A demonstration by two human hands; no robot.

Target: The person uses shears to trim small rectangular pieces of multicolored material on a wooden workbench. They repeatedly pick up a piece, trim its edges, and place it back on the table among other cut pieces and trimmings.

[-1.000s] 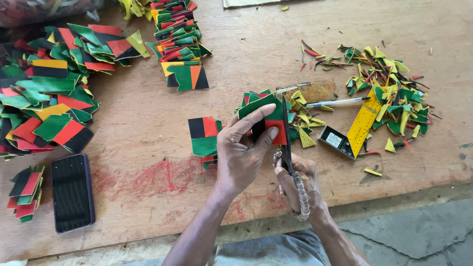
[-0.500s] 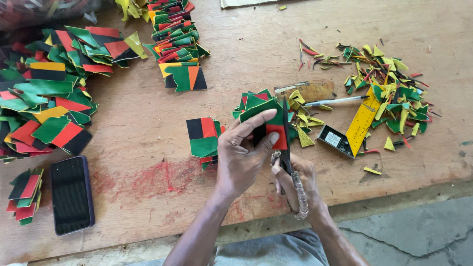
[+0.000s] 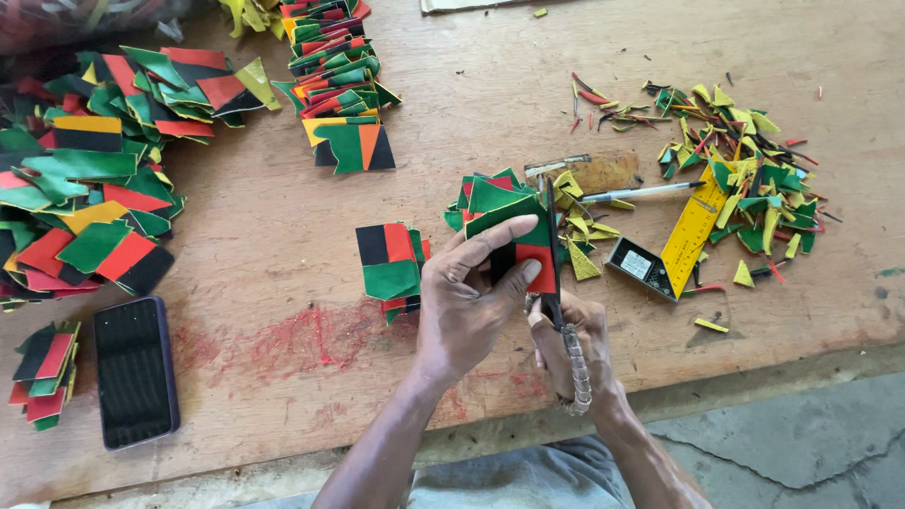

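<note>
Patch (image 3: 528, 247), a stitched piece of green, black and red leather, is held above the near edge of the bench (image 3: 283, 377), a little right of the middle. Going from the left: a small stack (image 3: 42, 372) and a dark phone (image 3: 135, 370) lie near the front edge, and behind them is a big heap (image 3: 85, 198) of similar pieces, with a second pile (image 3: 335, 85) further back. These look finished, so I judge much of the work is done. A short stack (image 3: 389, 264) lies just beside the left hand (image 3: 467, 302), and a few green pieces (image 3: 485, 193) wait behind the patch, so some work seems left. The left hand has its grip closed on the patch, thumb on top and fingers curled under it. The right hand (image 3: 570, 344) is clamped around scissors (image 3: 556, 273); the long blade runs along the right edge of the patch, touching it. How far the blades are apart I cannot tell. Further right lie a pen (image 3: 636, 193), a yellow ruler (image 3: 693, 226), a small dark box (image 3: 641, 266) and many scraps (image 3: 745, 179) of yellow, green and red offcuts.
</note>
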